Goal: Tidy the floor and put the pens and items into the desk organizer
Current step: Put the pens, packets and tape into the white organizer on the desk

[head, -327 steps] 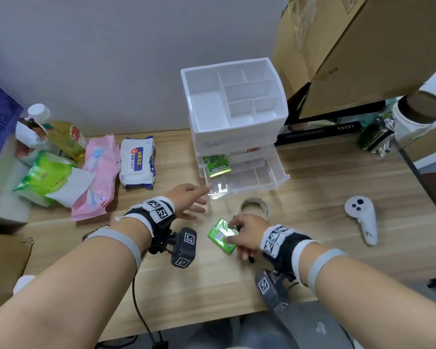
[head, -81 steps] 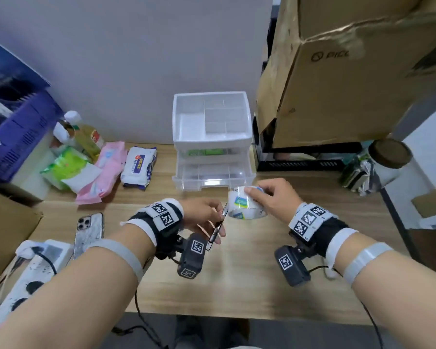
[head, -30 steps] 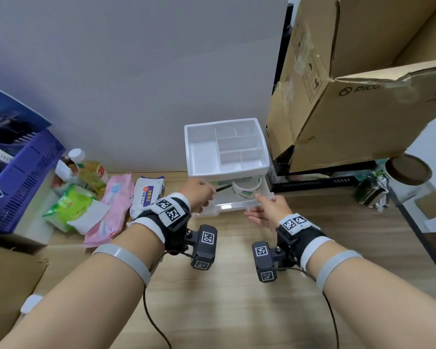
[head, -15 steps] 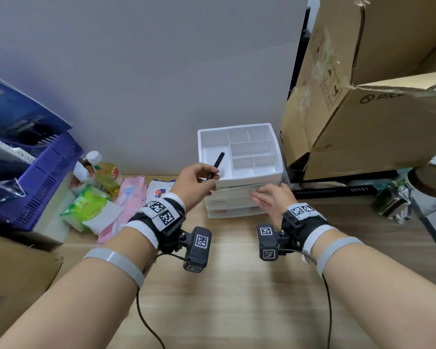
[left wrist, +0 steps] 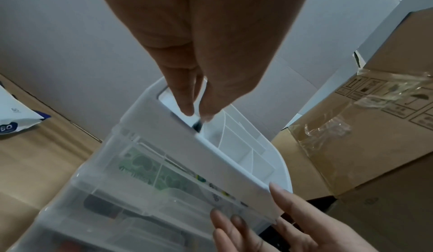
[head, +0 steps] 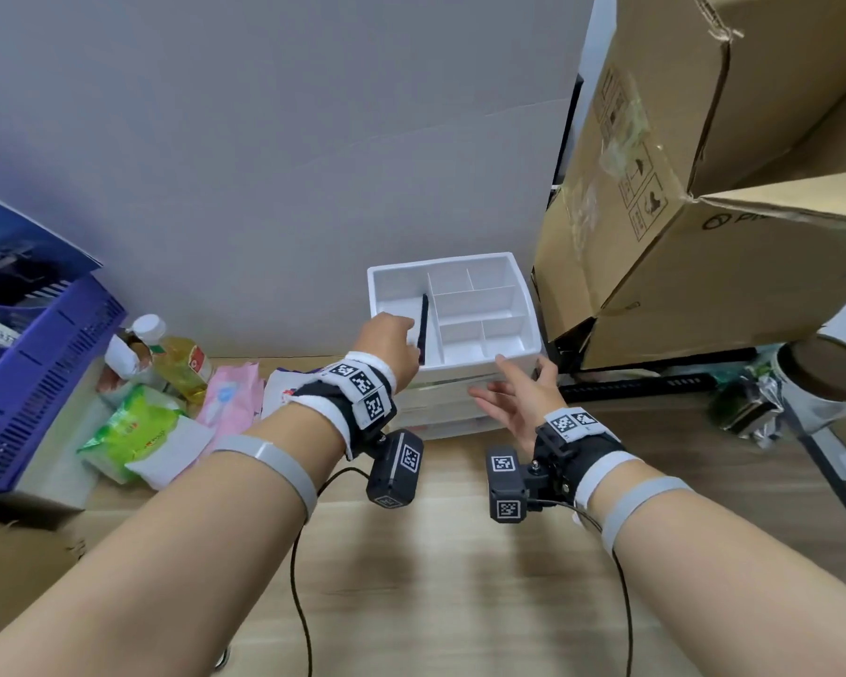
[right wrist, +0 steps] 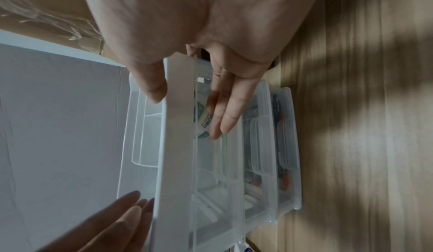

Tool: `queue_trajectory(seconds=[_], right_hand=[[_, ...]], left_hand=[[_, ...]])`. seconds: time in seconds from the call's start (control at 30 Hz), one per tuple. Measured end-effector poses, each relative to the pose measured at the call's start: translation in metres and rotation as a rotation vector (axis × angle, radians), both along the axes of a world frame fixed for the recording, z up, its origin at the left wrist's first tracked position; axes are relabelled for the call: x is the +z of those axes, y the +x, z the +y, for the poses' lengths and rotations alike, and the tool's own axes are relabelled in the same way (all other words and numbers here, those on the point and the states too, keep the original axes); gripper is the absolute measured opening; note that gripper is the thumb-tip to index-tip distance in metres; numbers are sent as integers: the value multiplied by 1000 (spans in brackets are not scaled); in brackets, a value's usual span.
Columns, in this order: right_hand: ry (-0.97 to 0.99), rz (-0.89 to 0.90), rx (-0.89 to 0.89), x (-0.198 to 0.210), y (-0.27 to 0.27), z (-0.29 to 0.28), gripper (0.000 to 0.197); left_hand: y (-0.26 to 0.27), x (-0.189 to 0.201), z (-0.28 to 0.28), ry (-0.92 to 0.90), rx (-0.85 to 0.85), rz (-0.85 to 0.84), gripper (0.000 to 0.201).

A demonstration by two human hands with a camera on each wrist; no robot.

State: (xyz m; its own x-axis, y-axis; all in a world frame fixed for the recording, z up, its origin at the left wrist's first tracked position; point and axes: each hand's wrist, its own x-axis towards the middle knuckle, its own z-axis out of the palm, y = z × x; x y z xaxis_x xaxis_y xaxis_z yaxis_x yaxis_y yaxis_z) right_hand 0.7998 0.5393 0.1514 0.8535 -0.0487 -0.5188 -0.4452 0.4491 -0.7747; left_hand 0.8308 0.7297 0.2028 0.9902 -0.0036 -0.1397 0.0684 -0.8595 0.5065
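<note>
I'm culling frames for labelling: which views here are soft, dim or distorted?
Head view: sharp and evenly lit, but its wide angle bows the cardboard box. Left wrist view: dim, the left hand soft. Right wrist view: the floor smeared under streaky shadows, the organizer fairly clear.

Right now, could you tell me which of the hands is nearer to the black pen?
Left. The left hand holds the black pen in the organizer's top tray; the right hand rests open against the organizer's front right.

Soft, even indoor light — wide-angle bending at edges; wrist views dimmer, blurred, with streaked finger shadows.
</note>
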Motion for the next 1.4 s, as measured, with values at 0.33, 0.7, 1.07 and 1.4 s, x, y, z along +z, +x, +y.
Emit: queue_trajectory(seconds=[0.33, 0.7, 1.07, 1.4], right_hand=[[-55, 37, -34, -12, 6, -4, 73], [-161, 47, -5, -18, 14, -14, 58], [-193, 40, 69, -20, 10, -10, 73], [-223, 132, 46, -30, -58, -78, 72]], left_hand=[[-31, -45, 30, -407, 307, -220, 108], [-27, -69, 36, -343, 140, -64, 62], [-22, -79, 32, -298, 266, -92, 52], [-71, -93, -53, -436, 250, 770, 50]])
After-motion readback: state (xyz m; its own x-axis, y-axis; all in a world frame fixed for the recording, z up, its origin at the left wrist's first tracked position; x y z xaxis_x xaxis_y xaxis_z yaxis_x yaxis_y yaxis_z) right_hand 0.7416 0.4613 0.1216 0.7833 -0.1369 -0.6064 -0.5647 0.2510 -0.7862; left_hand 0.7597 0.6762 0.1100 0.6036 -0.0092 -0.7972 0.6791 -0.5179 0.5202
